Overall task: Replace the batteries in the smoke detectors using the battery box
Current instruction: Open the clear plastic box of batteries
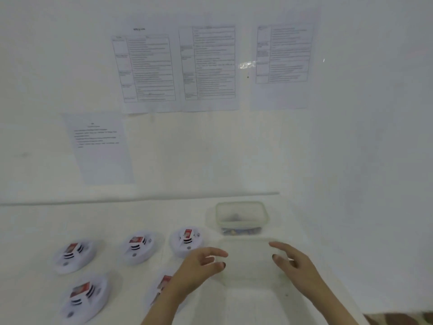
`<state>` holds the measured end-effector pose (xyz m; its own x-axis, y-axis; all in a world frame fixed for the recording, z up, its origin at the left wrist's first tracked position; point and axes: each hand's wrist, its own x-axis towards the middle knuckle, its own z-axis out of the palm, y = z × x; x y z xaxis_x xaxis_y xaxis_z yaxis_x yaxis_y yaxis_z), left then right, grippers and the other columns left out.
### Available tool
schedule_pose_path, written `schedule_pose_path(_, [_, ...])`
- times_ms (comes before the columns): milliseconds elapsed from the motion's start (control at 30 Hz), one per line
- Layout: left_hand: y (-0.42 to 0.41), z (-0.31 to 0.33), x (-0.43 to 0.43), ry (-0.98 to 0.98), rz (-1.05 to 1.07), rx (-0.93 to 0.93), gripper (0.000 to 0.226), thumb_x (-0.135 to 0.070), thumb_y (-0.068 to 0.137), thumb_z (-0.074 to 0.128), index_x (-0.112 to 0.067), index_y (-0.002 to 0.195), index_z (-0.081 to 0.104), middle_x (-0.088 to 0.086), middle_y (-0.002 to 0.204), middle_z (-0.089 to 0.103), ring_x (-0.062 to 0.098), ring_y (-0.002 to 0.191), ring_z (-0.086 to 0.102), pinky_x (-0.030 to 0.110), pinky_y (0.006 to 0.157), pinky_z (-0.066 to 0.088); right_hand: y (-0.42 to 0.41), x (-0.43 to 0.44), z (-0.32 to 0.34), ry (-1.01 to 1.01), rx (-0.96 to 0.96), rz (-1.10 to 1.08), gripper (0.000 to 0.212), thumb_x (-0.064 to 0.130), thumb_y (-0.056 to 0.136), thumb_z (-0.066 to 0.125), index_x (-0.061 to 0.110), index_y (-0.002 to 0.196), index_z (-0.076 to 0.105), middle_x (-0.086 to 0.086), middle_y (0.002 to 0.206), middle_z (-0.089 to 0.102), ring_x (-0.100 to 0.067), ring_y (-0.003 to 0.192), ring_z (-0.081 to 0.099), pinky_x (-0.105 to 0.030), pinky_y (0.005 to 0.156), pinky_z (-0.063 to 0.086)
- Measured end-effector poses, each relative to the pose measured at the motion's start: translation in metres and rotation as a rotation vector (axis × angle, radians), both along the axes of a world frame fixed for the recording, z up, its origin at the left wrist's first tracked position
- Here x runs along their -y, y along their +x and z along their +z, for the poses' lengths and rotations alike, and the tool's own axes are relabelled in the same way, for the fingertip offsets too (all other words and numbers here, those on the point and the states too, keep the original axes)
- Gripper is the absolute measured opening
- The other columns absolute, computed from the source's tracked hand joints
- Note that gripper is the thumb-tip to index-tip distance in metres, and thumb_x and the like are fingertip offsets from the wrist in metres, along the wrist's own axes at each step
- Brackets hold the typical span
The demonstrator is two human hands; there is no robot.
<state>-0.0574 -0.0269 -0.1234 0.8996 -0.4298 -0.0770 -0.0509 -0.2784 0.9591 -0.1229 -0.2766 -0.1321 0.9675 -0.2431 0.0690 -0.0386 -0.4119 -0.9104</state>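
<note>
Right, both hands are out over the worktop near its front right corner. The left hand (201, 266) has its fingers spread and loosely bent, gripping nothing; the right hand (296, 266) is likewise released, fingers relaxed and apart. Between them lies a faint clear rectangular shape (248, 261), too blurred to tell what it is or whether a fingertip touches it. Just beyond, toward the back right corner, stands the battery box (242, 223), a clear lidded tub with batteries (241, 231) dimly showing at its bottom. Smoke detectors sit to the left: three in a back row (75, 255) (138, 247) (186, 240), two by the front edge (85, 299) (161, 289), the last partly hidden by the left forearm. Printed sheets (208, 66) hang on the wall behind.
</note>
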Motion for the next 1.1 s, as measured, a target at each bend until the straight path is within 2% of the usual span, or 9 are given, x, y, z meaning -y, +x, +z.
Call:
schedule_pose_path(67, [-0.001, 0.002, 0.005, -0.067, 0.025, -0.022, 0.016, -0.016, 0.081, 0.073, -0.022, 0.096, 0.074, -0.003, 0.104, 0.070, 0.007, 0.091, 0.061, 0.013, 0.077, 0.050, 0.003, -0.001, 0.007, 0.014, -0.007, -0.001, 0.025, 0.027, 0.088, 0.063, 0.043, 0.107, 0.062, 0.018, 0.121, 0.055, -0.009, 0.111, 0.051, -0.022, 0.089, 0.042])
schedule_pose_path(133, [-0.007, 0.002, 0.007, -0.117, 0.061, -0.032, 0.014, -0.012, 0.081, 0.073, -0.019, 0.092, 0.073, 0.000, 0.096, 0.068, 0.011, 0.084, 0.060, 0.018, 0.073, 0.051, -0.001, -0.001, 0.012, 0.083, -0.012, -0.011, 0.025, 0.025, 0.085, 0.068, 0.043, 0.102, 0.066, 0.013, 0.120, 0.059, -0.011, 0.112, 0.053, -0.026, 0.085, 0.046])
schedule_pose_path(233, [-0.012, -0.011, 0.011, -0.109, 0.095, -0.119, 0.012, -0.024, 0.065, 0.074, -0.023, 0.078, 0.075, 0.000, 0.091, 0.071, 0.016, 0.082, 0.064, 0.030, 0.076, 0.054, -0.008, 0.007, 0.000, 0.213, -0.113, -0.030, 0.024, 0.021, 0.080, 0.073, 0.039, 0.096, 0.072, 0.005, 0.117, 0.065, -0.018, 0.108, 0.059, -0.030, 0.075, 0.052])
schedule_pose_path(400, [-0.015, -0.015, 0.006, -0.221, 0.070, -0.294, 0.014, -0.018, 0.060, 0.073, -0.017, 0.073, 0.076, 0.006, 0.086, 0.065, 0.021, 0.084, 0.059, 0.039, 0.079, 0.046, -0.016, 0.014, 0.002, 0.441, -0.194, 0.048, 0.027, 0.008, 0.077, 0.074, 0.025, 0.097, 0.076, -0.015, 0.107, 0.068, -0.031, 0.100, 0.066, -0.046, 0.090, 0.052])
schedule_pose_path(567, [-0.012, -0.018, 0.007, -0.338, 0.029, -0.421, 0.012, -0.005, 0.059, 0.067, -0.015, 0.064, 0.070, 0.008, 0.081, 0.064, 0.024, 0.075, 0.056, 0.034, 0.068, 0.045, -0.016, 0.016, 0.003, 0.606, -0.241, 0.162, 0.022, 0.010, 0.064, 0.076, 0.012, 0.086, 0.073, -0.012, 0.097, 0.070, -0.028, 0.085, 0.065, -0.039, 0.075, 0.049])
schedule_pose_path(733, [-0.010, -0.024, 0.012, -0.515, 0.007, -0.547, 0.018, 0.003, 0.058, 0.063, -0.014, 0.055, 0.060, 0.007, 0.073, 0.060, 0.022, 0.066, 0.055, 0.029, 0.057, 0.042, -0.013, 0.018, 0.001, 0.672, -0.247, 0.213, 0.014, 0.010, 0.063, 0.073, 0.013, 0.074, 0.065, -0.008, 0.083, 0.060, -0.024, 0.073, 0.056, -0.030, 0.061, 0.044])
schedule_pose_path(967, [-0.013, -0.023, 0.017, -0.466, 0.143, -0.374, 0.036, 0.018, 0.075, 0.058, -0.012, 0.058, 0.048, 0.002, 0.056, 0.045, 0.008, 0.044, 0.043, 0.018, 0.045, 0.033, -0.011, 0.016, 0.000, 0.507, -0.182, 0.135, 0.028, 0.030, 0.059, 0.077, 0.017, 0.081, 0.068, -0.010, 0.088, 0.053, -0.023, 0.076, 0.052, -0.026, 0.064, 0.044])
schedule_pose_path(1033, [-0.014, -0.020, 0.017, -0.395, 0.104, -0.284, 0.019, 0.002, 0.065, 0.070, -0.013, 0.065, 0.059, 0.006, 0.069, 0.054, 0.012, 0.058, 0.053, 0.019, 0.055, 0.041, -0.013, 0.017, 0.000, 0.513, -0.186, 0.158, 0.028, 0.030, 0.061, 0.077, 0.017, 0.085, 0.070, -0.009, 0.096, 0.060, -0.020, 0.079, 0.060, -0.029, 0.067, 0.049])
schedule_pose_path(1100, [-0.016, -0.018, 0.013, -0.297, 0.048, -0.231, 0.033, -0.010, 0.055, 0.069, -0.020, 0.087, 0.070, 0.003, 0.097, 0.065, 0.018, 0.087, 0.062, 0.027, 0.077, 0.049, -0.017, 0.020, 0.000, 0.508, -0.199, 0.219, 0.035, 0.027, 0.062, 0.078, 0.021, 0.095, 0.072, -0.004, 0.114, 0.061, -0.019, 0.087, 0.062, -0.032, 0.069, 0.050])
